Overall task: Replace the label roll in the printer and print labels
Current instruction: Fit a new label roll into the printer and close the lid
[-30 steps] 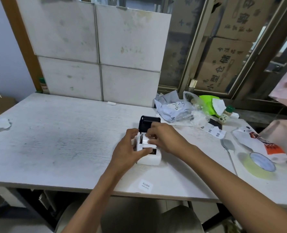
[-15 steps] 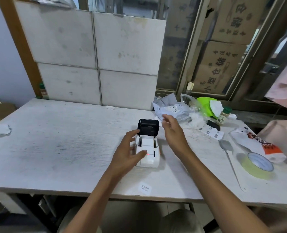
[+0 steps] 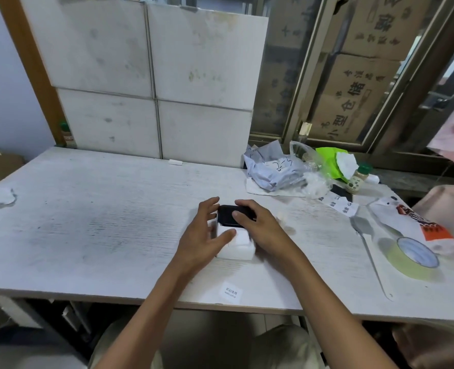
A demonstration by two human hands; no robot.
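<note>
A small white label printer (image 3: 237,246) is seen on the white bench (image 3: 87,222), near the front edge and slightly right of centre. Its black lid (image 3: 229,215) sits at the far end of the body; whether it is fully seated cannot be told, as motion blur softens that area.

The left hand (image 3: 203,235) is placed against the printer's left side, fingers spread wide toward the lid and the thumb laid across the white top. The right hand (image 3: 257,225) is set over the right side, thumb resting on the black lid and fingers curved round its far edge — the printer is held between both hands. The label roll is not visible.

A single printed label (image 3: 230,292) reading "welcome" lies flat on the bench near the front edge, just in front of the printer. To the right are noted a strip of printed labels (image 3: 339,205), a roll of yellowish tape (image 3: 412,258), a white-and-orange packet (image 3: 417,225) and a small green-capped bottle (image 3: 357,179). A crumpled grey mailing bag (image 3: 271,169) lies behind the printer, well apart — beside clear plastic wrapping.
</note>
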